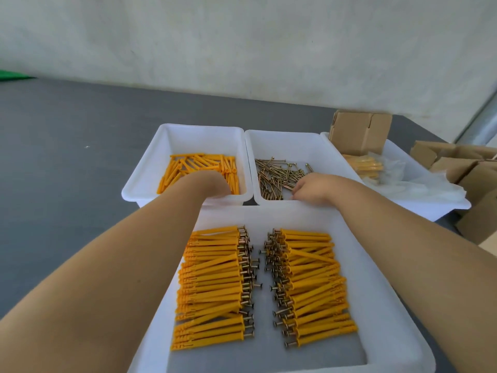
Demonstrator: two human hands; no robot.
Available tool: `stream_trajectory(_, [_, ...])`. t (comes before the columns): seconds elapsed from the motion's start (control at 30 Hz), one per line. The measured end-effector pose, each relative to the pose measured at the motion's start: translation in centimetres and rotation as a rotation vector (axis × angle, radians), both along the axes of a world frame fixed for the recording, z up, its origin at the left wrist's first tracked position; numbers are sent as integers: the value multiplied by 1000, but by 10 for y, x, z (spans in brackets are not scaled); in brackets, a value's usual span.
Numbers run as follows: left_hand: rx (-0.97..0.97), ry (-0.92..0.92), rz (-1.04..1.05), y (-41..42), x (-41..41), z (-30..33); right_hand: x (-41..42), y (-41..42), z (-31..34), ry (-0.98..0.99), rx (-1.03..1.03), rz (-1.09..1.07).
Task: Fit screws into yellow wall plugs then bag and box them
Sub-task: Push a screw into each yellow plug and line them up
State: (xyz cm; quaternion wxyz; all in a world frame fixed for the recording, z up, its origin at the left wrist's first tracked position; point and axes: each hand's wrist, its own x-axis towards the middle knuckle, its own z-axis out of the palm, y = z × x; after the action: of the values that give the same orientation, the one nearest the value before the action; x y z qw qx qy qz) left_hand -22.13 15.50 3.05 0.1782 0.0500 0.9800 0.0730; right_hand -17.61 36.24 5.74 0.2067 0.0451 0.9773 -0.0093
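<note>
On the grey tabletop (67, 157), the left hand (212, 184) reaches down into the white tub (139, 184) of loose yellow wall plugs (188, 164), its fingers hidden, so its grip cannot be told. In the adjoining tub (309, 146), the right hand (312, 188) curls its fingers among the screws (277, 173); whether it holds one cannot be told. Nearest, a tray (376, 305) holds two rows of assembled plugs (212, 286); far right lie bagged plugs (365, 165) and cardboard boxes (357, 133).

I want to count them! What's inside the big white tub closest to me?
The near tub holds yellow plugs with screws already in them, in two rows: left row and right row, screw heads facing the middle. Any plugs lower in the piles are covered.
</note>
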Motion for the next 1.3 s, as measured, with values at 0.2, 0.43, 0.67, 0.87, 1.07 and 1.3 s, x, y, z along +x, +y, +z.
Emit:
stream_trajectory(0.2, [155,186,52,-8,-2,-6,-23,-9,-4,-243,186,159])
stream_trajectory(0.43, [357,390,139,-15,3,-9,-25,-18,-7,-173,187,139])
stream_trajectory(0.67, [493,447,147,-17,1,-14,-19,-15,-4,81,67,124])
stream_trajectory(0.87, [624,615,272,-16,11,-6,-5,2,7,315,-68,24])
stream_trajectory(1.07, [835,714,209,-7,33,35,0,7,5,200,-12,97])
stream_trajectory(1.3, [1112,570,181,2,72,40,-23,0,-5,-168,183,194])
